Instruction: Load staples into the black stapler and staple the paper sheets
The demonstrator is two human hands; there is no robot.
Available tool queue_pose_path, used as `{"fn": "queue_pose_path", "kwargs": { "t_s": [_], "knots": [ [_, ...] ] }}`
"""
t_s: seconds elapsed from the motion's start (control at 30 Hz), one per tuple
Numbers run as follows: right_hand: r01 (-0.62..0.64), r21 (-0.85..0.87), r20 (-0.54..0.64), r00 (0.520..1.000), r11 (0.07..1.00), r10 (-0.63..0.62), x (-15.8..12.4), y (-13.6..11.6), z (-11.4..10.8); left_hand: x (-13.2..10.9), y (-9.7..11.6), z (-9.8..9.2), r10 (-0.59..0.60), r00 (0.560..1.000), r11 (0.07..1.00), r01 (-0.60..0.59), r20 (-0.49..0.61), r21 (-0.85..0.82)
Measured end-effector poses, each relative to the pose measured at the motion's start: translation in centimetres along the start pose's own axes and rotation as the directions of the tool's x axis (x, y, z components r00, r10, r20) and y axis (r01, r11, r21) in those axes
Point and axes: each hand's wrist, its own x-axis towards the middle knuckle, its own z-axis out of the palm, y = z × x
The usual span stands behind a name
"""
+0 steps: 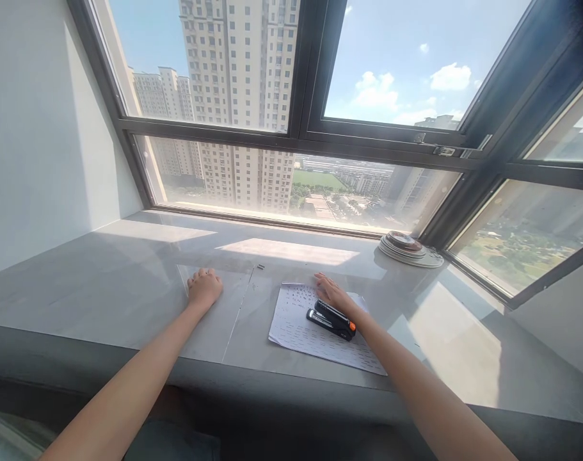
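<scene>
My left hand (205,288) rests on the grey sill (142,301) with its fingers curled into a loose fist. No object shows in it. My right hand (333,293) lies palm down over the far part of some written paper sheets (291,326), fingers stretched out. Just below that hand, a black stapler (330,321) with an orange part at its back end lies on the paper, close to my right wrist. Between my hands and farther off, a tiny strip of what looks like staples (261,267) sits on the sill.
Several stacked round mats or plates (411,250) stand at the back right, beside the window frame (301,137). A white wall (46,141) bounds the left side. The sill's front edge (253,378) runs below my forearms.
</scene>
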Motion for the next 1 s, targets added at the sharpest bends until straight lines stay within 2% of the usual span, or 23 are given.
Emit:
{"fn": "queue_pose_path", "kwargs": {
  "t_s": [0.37, 0.63, 0.87, 1.0],
  "knots": [
    [-0.073, -0.054, 0.007, 0.997, 0.996, 0.073, 0.2, -1.5, -0.4, 0.5, -0.7, 0.6, 0.018, 1.000, 0.999, -0.018, 0.020, -0.029],
    [-0.056, -0.094, 0.003, 0.998, 0.994, 0.057, 0.5, -1.3, 0.0, 0.2, -0.2, 0.1, 0.002, 1.000, 1.000, -0.002, 0.013, -0.013],
    [-0.013, -0.051, -0.007, 1.000, 0.999, 0.012, 0.4, -1.7, -0.2, 0.3, -0.3, 0.2, 0.004, 1.000, 1.000, -0.004, 0.003, -0.009],
    [-0.063, -0.021, -0.066, 0.996, 0.998, 0.061, 0.4, -2.4, -0.7, 0.2, -0.2, 0.0, 0.001, 1.000, 1.000, -0.001, 0.012, -0.019]
  ]
}}
